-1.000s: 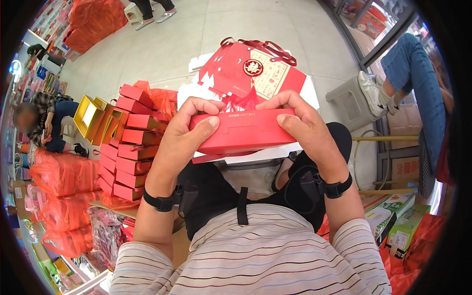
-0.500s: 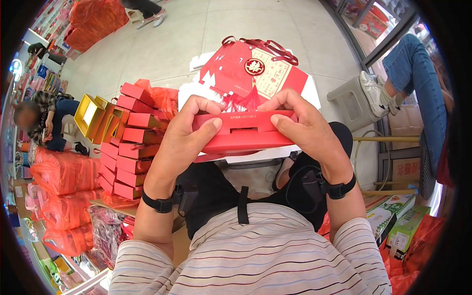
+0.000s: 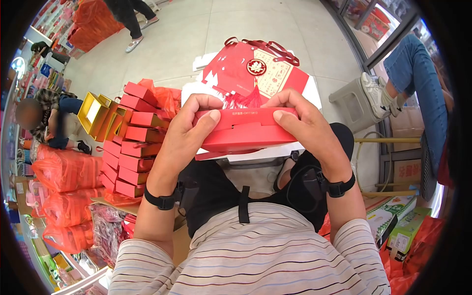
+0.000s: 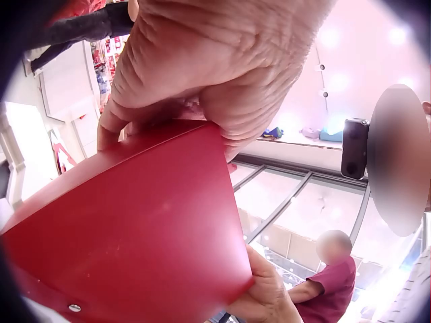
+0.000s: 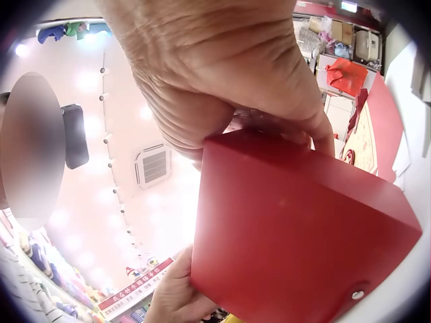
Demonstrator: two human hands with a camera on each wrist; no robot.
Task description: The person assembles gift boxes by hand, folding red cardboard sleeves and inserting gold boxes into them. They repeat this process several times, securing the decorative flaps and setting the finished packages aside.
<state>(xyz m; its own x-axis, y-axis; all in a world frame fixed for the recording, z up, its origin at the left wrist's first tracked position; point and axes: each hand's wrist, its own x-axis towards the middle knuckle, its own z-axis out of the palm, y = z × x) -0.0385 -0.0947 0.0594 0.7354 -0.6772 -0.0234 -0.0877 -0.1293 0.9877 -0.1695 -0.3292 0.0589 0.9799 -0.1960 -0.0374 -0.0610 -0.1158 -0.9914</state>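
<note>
A red cardboard gift box is held level over a white tabletop, close in front of the person's lap. My left hand grips its left end, thumb on the near face and fingers curled over the top edge. The right hand holds the other end the same way. Between the thumbs, a tab and slot seam shows on the box, with a small dark gap at its left. In the left wrist view, the box's smooth side panel has a metal rivet near its lower edge.
Beyond the box lies a flat red gift bag with ribbon handles, a round emblem and a tassel. Red boxes are stacked at left beside an open yellow box. Red plastic bags and a grey stool flank the seat.
The seam between the thumbs first lay flat, then opened into a dark slot, and now is mostly closed with its edges offset. Both hands keep their grip. A person's legs behind moved across the floor.
</note>
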